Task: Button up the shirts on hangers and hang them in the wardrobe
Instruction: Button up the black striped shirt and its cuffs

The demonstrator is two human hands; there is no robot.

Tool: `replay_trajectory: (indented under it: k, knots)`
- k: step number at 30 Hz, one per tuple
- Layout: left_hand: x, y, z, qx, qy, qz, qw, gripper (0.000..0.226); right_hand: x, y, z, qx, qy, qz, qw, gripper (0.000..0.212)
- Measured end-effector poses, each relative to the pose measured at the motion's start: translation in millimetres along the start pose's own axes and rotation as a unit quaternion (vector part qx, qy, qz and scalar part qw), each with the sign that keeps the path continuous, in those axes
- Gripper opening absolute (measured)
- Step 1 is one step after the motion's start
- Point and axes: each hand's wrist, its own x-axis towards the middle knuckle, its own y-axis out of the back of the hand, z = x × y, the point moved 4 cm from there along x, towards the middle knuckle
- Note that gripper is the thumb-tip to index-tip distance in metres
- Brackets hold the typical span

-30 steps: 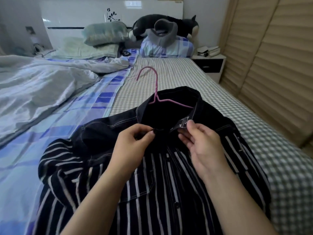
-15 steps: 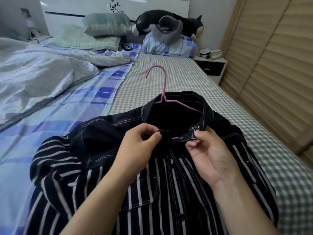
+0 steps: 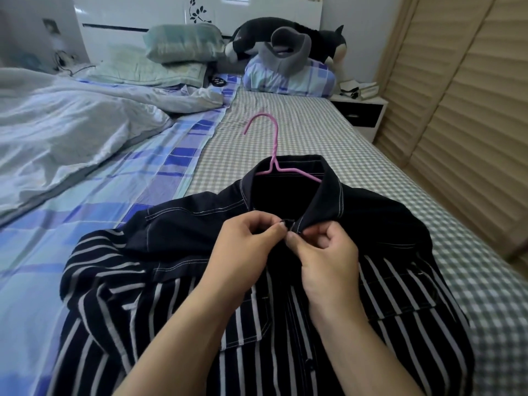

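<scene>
Both hands [image 3: 285,247] pinching shirt [image 3: 200,281] collar, seemingly at button.

Both hands, left [image 3: 245,247] and right [image 3: 323,250], meet fingertip to fingertip, pinching.

You are working in soft, even daylight with no hard shadows. The glossy white headboard [image 3: 200,21] throws back a bright patch of glare near its top edge. Your hands cast only a faint shade on the dark shirt [image 3: 371,224], whose black collar swallows detail, so folds there read as flat black. The wide lens bends the picture at its edges: the slatted doors [image 3: 471,110] lean and curve. The far left corner looks hazy and soft, and the middle stays fairly sharp.
</scene>
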Motion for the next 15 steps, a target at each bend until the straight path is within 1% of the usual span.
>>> replay_trajectory:
  k: [4,7,12,15]
  knots:
    - [-0.8,3.8,0.6,-0.037,0.026,-0.025,0.999,0.008,-2.4,2.1,-3.7,0.054,-0.016,-0.020,0.998,0.015]
    - [-1.6,3.6,1.3,-0.012,0.015,-0.029,0.999,0.008,-1.3,1.3,-2.7,0.080,-0.027,-0.029,0.996,0.015]
    - [-2.5,1.9,4.3,0.047,-0.019,-0.026,0.998,0.007,1.5,2.4,-0.7,0.073,-0.027,-0.030,0.997,0.017]
    - [-2.7,4.0,2.9,0.051,-0.021,-0.017,0.998,0.009,0.5,3.0,0.5,0.043,-0.013,-0.036,0.998,0.017]
